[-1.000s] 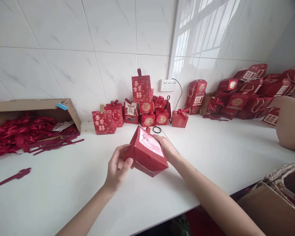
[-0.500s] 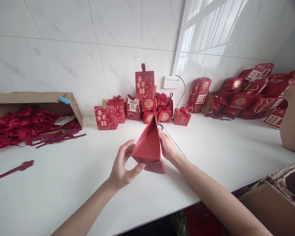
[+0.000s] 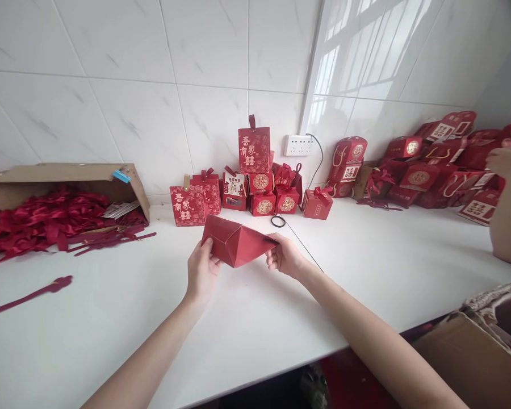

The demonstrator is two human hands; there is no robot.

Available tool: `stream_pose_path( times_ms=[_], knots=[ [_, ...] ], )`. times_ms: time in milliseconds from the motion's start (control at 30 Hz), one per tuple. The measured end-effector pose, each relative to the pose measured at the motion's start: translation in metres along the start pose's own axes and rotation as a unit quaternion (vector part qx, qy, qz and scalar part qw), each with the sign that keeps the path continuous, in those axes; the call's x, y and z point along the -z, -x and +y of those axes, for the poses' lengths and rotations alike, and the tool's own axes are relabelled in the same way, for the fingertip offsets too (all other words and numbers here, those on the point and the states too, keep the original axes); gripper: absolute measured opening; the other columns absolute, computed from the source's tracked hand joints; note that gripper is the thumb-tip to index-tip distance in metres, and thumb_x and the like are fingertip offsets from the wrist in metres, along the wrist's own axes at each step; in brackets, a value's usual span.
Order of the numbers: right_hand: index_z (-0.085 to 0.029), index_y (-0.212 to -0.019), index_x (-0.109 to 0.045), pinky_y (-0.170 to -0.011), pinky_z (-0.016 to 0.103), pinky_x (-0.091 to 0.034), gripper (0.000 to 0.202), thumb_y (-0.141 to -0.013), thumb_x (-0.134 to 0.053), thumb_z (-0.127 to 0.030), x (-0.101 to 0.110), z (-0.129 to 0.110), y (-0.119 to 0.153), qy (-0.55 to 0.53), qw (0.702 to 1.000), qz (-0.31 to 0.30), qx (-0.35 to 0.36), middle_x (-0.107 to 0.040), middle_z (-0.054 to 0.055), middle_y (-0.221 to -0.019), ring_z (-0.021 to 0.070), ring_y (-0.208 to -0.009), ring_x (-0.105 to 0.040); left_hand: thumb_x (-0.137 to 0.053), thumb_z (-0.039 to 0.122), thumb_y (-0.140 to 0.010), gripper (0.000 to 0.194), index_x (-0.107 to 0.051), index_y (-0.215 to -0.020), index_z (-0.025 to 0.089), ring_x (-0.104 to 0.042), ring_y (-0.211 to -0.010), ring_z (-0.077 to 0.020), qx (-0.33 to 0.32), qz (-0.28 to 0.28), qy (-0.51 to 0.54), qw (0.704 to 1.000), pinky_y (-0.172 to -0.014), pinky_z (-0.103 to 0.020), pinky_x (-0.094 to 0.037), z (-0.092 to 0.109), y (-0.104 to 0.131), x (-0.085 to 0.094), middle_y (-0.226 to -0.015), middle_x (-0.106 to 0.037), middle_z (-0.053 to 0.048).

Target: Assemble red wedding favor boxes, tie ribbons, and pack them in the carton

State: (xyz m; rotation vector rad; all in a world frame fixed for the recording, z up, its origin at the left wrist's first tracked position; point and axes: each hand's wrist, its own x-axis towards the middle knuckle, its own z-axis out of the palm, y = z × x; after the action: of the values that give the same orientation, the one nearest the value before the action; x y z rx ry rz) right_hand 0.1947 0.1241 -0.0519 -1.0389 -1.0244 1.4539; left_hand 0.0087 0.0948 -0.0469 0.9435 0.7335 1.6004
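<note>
A folded red paper gift box (image 3: 238,241) is held up over the white table, tipped on its side with its bottom panel facing left and toward me. My left hand (image 3: 202,270) grips the bottom end, thumb on the panel and fingers behind it. At the narrow right end, my right hand (image 3: 285,255) pinches the box edge between thumb and curled fingers. Behind it stand several finished red boxes, among them a printed one with a tan tab (image 3: 187,205) and another stacked on top (image 3: 254,150).
A cardboard carton (image 3: 68,168) of red ribbons lies at the left, with a loose dark-red strap (image 3: 29,296) in front. Many red boxes (image 3: 417,176) are piled at the right. A black ring (image 3: 278,221) and a wall socket (image 3: 298,145) are at the back. An open carton (image 3: 472,352) stands lower right.
The gift box has turned from pointing away to lying sideways, its narrow end now to the right. My left hand has closed on its bottom end; the view has shifted slightly.
</note>
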Motion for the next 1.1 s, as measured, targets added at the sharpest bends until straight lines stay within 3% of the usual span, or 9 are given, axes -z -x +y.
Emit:
stream_pose_path(
  times_ms=[133, 267, 333, 433, 567, 667, 900, 1000, 1100],
  knots=[
    [-0.018, -0.051, -0.051, -0.036, 0.024, -0.046, 0.034, -0.077, -0.045, -0.039, -0.002, -0.005, 0.004, -0.034, 0.998, -0.044, -0.032, -0.052, 0.0, -0.04, 0.0126, -0.032, -0.051, -0.067, 0.042, -0.071, 0.028, -0.06, -0.082, 0.018, -0.062, -0.077, -0.014, 0.049, 0.03, 0.044, 0.997, -0.065, -0.023, -0.048, 0.0, -0.004, 0.001, -0.082, -0.066, 0.0],
    [-0.02, -0.05, -0.045, -0.035, 0.023, -0.04, 0.037, -0.077, -0.047, -0.046, -0.005, -0.002, 0.009, -0.035, 0.997, -0.047, 0.057, -0.049, -0.001, -0.038, 0.0115, -0.03, -0.046, -0.065, 0.048, -0.068, 0.034, -0.061, -0.085, 0.019, -0.063, -0.092, -0.0216, 0.07, 0.021, 0.05, 0.996, -0.071, -0.026, -0.05, -0.003, -0.002, -0.002, -0.086, -0.068, -0.002],
    [-0.02, -0.052, -0.042, -0.035, 0.023, -0.038, 0.037, -0.076, -0.051, -0.047, -0.007, 0.0, 0.013, 0.004, 0.989, -0.008, 0.149, -0.047, -0.003, -0.04, 0.0113, -0.032, -0.046, -0.061, 0.057, -0.068, 0.041, -0.062, -0.084, 0.019, -0.062, -0.098, -0.0265, 0.049, 0.036, 0.051, 0.997, -0.076, -0.031, -0.051, -0.005, 0.0, -0.003, -0.085, -0.069, -0.003],
    [-0.021, -0.056, -0.038, -0.037, 0.021, -0.035, 0.036, -0.076, -0.056, -0.045, -0.009, 0.001, 0.018, 0.084, 0.95, 0.101, 0.284, -0.04, -0.007, -0.046, 0.0087, -0.038, -0.042, -0.056, 0.067, -0.065, 0.049, -0.061, -0.079, 0.02, -0.06, -0.102, -0.0313, 0.029, 0.043, 0.038, 0.998, -0.079, -0.035, -0.052, -0.01, 0.003, -0.001, -0.078, -0.068, -0.004],
    [-0.02, -0.062, -0.042, -0.042, 0.02, -0.032, 0.03, -0.08, -0.054, -0.041, -0.006, -0.003, 0.019, 0.12, 0.902, 0.188, 0.371, -0.039, -0.006, -0.054, 0.0078, -0.047, -0.038, -0.056, 0.063, -0.067, 0.051, -0.061, -0.096, 0.021, -0.057, -0.108, -0.0315, 0.002, -0.025, -0.002, 1.0, -0.08, -0.035, -0.051, -0.015, 0.005, 0.006, -0.096, -0.068, -0.004],
    [-0.019, -0.067, -0.048, -0.045, 0.021, -0.033, 0.026, -0.08, -0.054, -0.041, -0.002, -0.007, 0.016, 0.108, 0.893, 0.211, 0.382, -0.043, -0.005, -0.059, 0.0088, -0.052, -0.04, -0.056, 0.059, -0.069, 0.059, -0.051, -0.119, 0.028, -0.056, -0.109, -0.0291, 0.005, -0.062, -0.034, 0.998, -0.081, -0.036, -0.05, -0.016, 0.007, 0.008, -0.115, -0.063, -0.002],
    [-0.019, -0.07, -0.052, -0.048, 0.022, -0.034, 0.026, -0.079, -0.056, -0.044, 0.001, -0.009, 0.013, 0.097, 0.898, 0.224, 0.366, -0.048, -0.003, -0.062, 0.0104, -0.055, -0.043, -0.046, 0.071, -0.074, 0.073, -0.036, -0.131, 0.027, -0.04, -0.127, -0.0351, 0.011, -0.184, -0.082, 0.98, -0.094, -0.045, -0.044, -0.022, 0.011, 0.011, -0.138, -0.044, -0.01],
    [-0.019, -0.071, -0.052, -0.048, 0.022, -0.035, 0.027, -0.079, -0.055, -0.045, 0.002, -0.008, 0.012, 0.096, 0.903, 0.226, 0.354, -0.049, -0.003, -0.063, 0.0108, -0.056, -0.043, -0.06, 0.06, -0.073, 0.075, -0.028, -0.133, 0.027, -0.04, -0.128, -0.0336, -0.004, -0.208, -0.139, 0.968, -0.096, -0.043, -0.044, -0.021, 0.011, 0.014, -0.14, -0.041, -0.011],
    [-0.019, -0.071, -0.052, -0.05, 0.022, -0.037, 0.029, -0.079, -0.055, -0.046, 0.004, -0.006, 0.01, 0.095, 0.906, 0.227, 0.345, -0.049, -0.002, -0.065, 0.0112, -0.058, -0.044, -0.062, 0.052, -0.075, 0.074, -0.025, -0.133, 0.025, -0.044, -0.125, -0.0318, -0.014, -0.209, -0.175, 0.962, -0.096, -0.042, -0.044, -0.017, 0.012, 0.012, -0.138, -0.042, -0.013]
  ],
)
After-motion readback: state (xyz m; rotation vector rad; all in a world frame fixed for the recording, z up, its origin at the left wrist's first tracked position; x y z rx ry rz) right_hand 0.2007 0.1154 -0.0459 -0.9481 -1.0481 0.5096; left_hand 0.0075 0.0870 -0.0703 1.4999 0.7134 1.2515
